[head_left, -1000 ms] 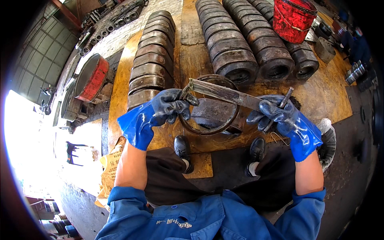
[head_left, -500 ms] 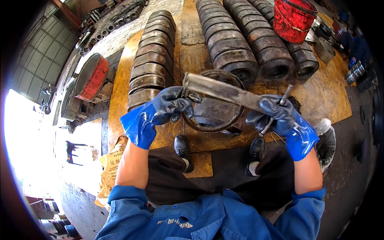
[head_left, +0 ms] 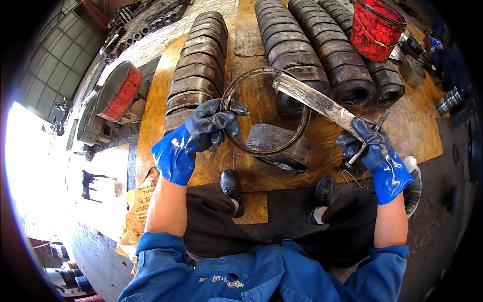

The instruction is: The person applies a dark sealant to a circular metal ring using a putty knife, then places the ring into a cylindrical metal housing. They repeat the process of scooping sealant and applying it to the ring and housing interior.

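Observation:
My left hand [head_left: 214, 123], in a blue and dark rubber-coated glove, is closed on the left side of a thin metal ring [head_left: 307, 118] held up in front of me. A long flat bar [head_left: 317, 103] with a rough, worn face slants out of my right hand [head_left: 370, 146], gloved the same way. Its far tip lies at the ring's upper right edge; whether it touches, I cannot tell. A thin metal rod [head_left: 383, 119] also passes through the right hand's grip, crossing the bar's near end. Below the ring, a dark rounded metal block [head_left: 279, 141] sits on the board.
Rows of dark hollow metal blocks [head_left: 198, 70] stand on the yellow-brown board [head_left: 417, 131]. A red bucket [head_left: 375, 32] rests on the right rows. At left are a large red drum-like ring [head_left: 121, 93] and a paper sack [head_left: 138, 206]. A bent wire [head_left: 354, 178] lies by my right shoe.
The bar has drawn back to the right, its tip going from near my left hand to the ring's right side. The ring has risen slightly and shows more of its round opening.

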Demonstrator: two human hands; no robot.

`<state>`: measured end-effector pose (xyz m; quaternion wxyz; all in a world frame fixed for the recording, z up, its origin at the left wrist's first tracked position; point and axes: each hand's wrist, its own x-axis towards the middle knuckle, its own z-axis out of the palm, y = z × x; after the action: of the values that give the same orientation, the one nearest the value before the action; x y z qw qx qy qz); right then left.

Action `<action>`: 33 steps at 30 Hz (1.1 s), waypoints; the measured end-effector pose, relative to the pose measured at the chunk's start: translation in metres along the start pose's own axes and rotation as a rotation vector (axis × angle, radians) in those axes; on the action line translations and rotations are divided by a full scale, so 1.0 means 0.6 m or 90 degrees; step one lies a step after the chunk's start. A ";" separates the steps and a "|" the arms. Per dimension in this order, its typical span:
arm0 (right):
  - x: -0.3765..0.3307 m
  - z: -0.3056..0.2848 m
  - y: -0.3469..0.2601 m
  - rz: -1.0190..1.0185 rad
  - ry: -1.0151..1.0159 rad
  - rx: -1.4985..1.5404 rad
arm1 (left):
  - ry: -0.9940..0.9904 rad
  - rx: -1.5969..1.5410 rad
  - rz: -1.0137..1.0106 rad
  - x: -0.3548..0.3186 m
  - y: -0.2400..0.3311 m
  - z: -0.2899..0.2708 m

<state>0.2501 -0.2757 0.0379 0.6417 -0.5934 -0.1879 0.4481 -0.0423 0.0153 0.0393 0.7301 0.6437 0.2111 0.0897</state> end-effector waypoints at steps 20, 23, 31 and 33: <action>0.023 -0.026 0.020 -0.043 -0.063 -0.181 | 0.091 0.016 0.027 0.002 0.002 0.004; 0.018 -0.014 0.037 0.011 -0.088 -0.224 | 0.111 0.032 0.039 0.008 0.009 0.017; 0.026 0.016 0.051 -0.279 -0.034 -0.405 | 0.133 0.113 0.024 0.007 0.011 0.046; 0.040 0.010 0.059 -0.463 -0.034 -0.566 | 0.158 0.147 0.035 0.007 0.010 0.053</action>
<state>0.2456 -0.2571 -0.0009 0.4382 -0.6921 -0.5663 0.0911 -0.0244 -0.0105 0.0470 0.6171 0.7126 0.2909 0.1637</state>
